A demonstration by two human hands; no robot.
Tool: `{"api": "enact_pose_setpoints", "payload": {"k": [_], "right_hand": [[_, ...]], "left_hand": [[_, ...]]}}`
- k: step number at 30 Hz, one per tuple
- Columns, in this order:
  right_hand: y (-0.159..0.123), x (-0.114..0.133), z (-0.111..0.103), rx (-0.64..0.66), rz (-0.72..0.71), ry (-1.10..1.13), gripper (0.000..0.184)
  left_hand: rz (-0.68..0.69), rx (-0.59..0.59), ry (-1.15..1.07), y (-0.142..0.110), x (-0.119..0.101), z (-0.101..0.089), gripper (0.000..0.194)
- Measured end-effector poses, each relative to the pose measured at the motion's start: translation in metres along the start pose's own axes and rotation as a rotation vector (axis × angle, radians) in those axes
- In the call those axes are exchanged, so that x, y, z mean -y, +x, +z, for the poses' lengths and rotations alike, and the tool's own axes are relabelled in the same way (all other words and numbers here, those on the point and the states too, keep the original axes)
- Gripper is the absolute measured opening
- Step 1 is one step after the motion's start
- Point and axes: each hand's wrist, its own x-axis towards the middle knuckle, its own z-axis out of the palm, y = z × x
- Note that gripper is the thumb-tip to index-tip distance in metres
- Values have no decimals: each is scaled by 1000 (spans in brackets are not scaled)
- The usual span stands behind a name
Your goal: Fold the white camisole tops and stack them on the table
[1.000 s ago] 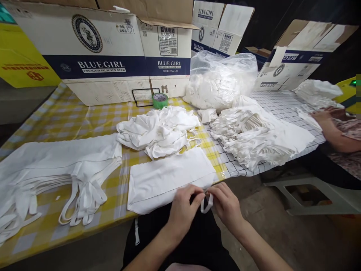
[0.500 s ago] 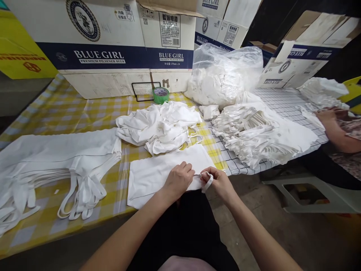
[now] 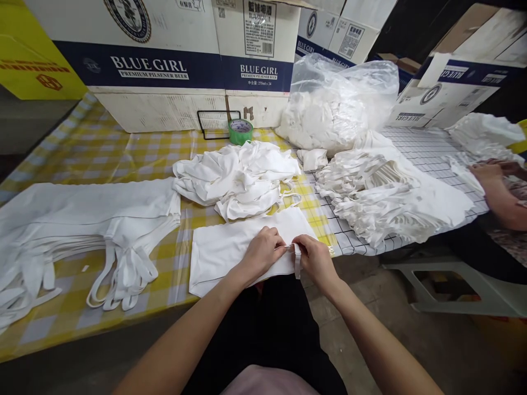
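Note:
A folded white camisole (image 3: pixel 222 244) lies flat at the table's front edge, in front of me. My left hand (image 3: pixel 265 249) rests on it, fingers closed in a pinch on its upper-edge fabric. Close beside it, my right hand (image 3: pixel 313 258) pinches the camisole's narrow white strap (image 3: pixel 297 260), which loops down below the fingers. The fingertips of both hands nearly meet, and the bit of cloth between them is partly hidden. Just behind is a loose heap of white garments (image 3: pixel 242 175). On the left, a neat stack of folded white camisoles (image 3: pixel 99 206) hangs its straps toward the front edge.
A gathered pile of white garments (image 3: pixel 379 186) lies to the right, before a clear plastic bag (image 3: pixel 341 109) of white cloth. Green tape (image 3: pixel 240 131) and a black wire frame (image 3: pixel 206 125) stand by a large carton (image 3: pixel 164 68). Another person's arm (image 3: pixel 500 192) is at far right.
My right hand has moved in closer to my left hand, and its fingers have turned inward. The strap loop now hangs straighter. The whole view has shifted slightly.

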Motion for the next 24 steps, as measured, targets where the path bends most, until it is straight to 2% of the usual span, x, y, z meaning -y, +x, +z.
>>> {"api": "enact_pose_setpoints", "payload": {"k": [8,15,24], "right_hand": [[3,1,-1,10,-58,-121,22],[3,4,-7,31,-72,-90,21],[4,0,-4,46,-92,-94,20]], "left_hand": [[12,2,9,0,1,-1,14],[4,7,-15,0,0,-2,16],[12,9,-25,0,0,-3,15]]}}
